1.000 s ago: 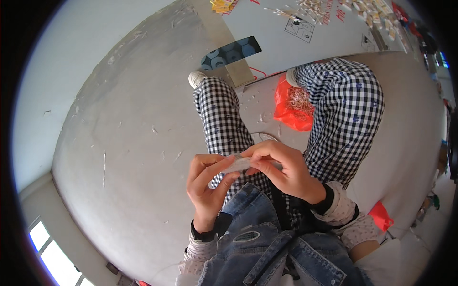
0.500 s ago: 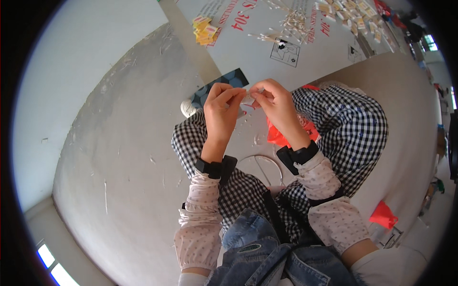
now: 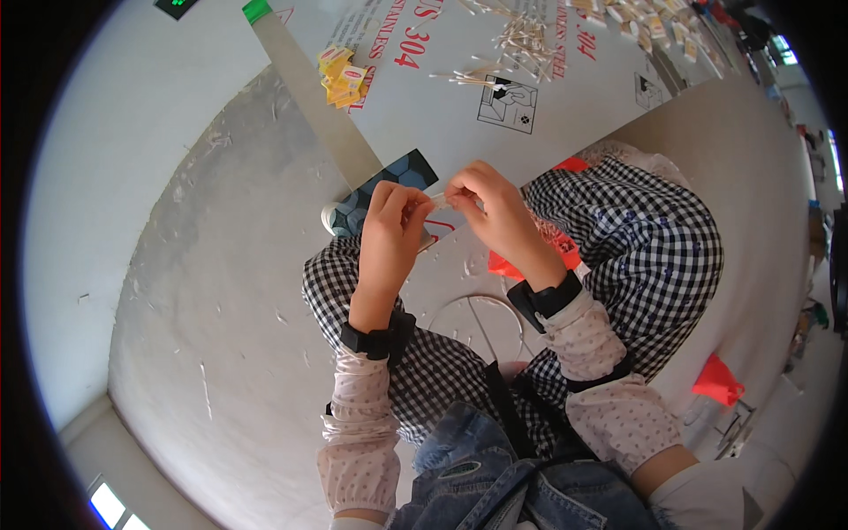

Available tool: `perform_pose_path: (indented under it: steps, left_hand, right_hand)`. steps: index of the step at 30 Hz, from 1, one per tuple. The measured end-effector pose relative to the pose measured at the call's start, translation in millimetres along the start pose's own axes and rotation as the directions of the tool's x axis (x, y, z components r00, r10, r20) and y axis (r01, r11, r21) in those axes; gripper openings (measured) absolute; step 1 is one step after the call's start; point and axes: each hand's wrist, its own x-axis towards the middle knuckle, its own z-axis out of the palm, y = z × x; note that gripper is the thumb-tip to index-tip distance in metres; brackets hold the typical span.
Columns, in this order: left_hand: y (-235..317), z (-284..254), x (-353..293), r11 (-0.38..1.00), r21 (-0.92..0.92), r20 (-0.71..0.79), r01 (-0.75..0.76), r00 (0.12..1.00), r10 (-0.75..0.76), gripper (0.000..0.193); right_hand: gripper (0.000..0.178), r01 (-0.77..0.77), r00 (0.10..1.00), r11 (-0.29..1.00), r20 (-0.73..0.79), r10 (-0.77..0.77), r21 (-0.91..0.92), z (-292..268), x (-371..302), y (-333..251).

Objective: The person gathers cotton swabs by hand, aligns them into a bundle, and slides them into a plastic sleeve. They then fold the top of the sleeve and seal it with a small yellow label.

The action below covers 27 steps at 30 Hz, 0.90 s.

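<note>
Both hands are raised in front of me, level with the near edge of the table (image 3: 424, 119). A small whitish, partly see-through piece (image 3: 440, 202) spans the gap between my fingertips; its kind is too small to make out. My left hand (image 3: 389, 243) pinches one end, thumb against the fingers. At the other end, my right hand (image 3: 496, 216) has its fingertips closed on the piece. Just beyond the left hand, a dark blue-patterned strip (image 3: 402, 174) lies at the table edge.
On the table lie loose cotton swabs (image 3: 526, 49), yellow packets (image 3: 343, 78) and many small pale packs (image 3: 649, 26). A checked cloth (image 3: 654, 230) covers my lap, with a red bag (image 3: 561, 247) between the knees. A round metal frame (image 3: 477, 322) stands below; another red bag (image 3: 717, 382) is at right.
The view has shifted, so the tabletop things appear farther left and lower. My hands keep their pinch, with slightly more of the whitish piece showing between them.
</note>
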Motion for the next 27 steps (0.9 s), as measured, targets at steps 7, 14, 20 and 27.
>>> perform_pose_path:
  steps: [7, 14, 20, 27]
  left_hand:
    - [4.8, 1.4, -3.9, 0.999, 0.038, -0.029, 0.036, 0.999, -0.035, 0.006]
    - [33.8, -14.0, -23.4, 0.972, -0.187, -0.078, 0.140, 0.985, -0.157, 0.009]
    - [132.7, -35.1, -36.5, 0.983, 0.034, -0.165, -0.179, 0.969, 0.182, 0.019]
    - [210.2, -41.6, -61.1, 0.883, 0.101, -0.106, -0.459, 0.877, 0.468, 0.025]
  right_hand:
    - [0.009, 0.057, 0.998, 0.977, -0.013, -0.061, -0.208, 0.3, -0.9, -5.7]
    - [0.007, -0.099, 0.995, 0.979, -0.010, 0.102, 0.179, -18.6, -10.5, -37.0]
    - [0.008, 0.099, 0.995, 0.994, -0.023, -0.100, -0.045, -57.5, -28.2, -144.5]
    - [0.007, 0.219, 0.969, 0.966, -0.085, -0.232, -0.139, -100.9, -81.2, -211.7]
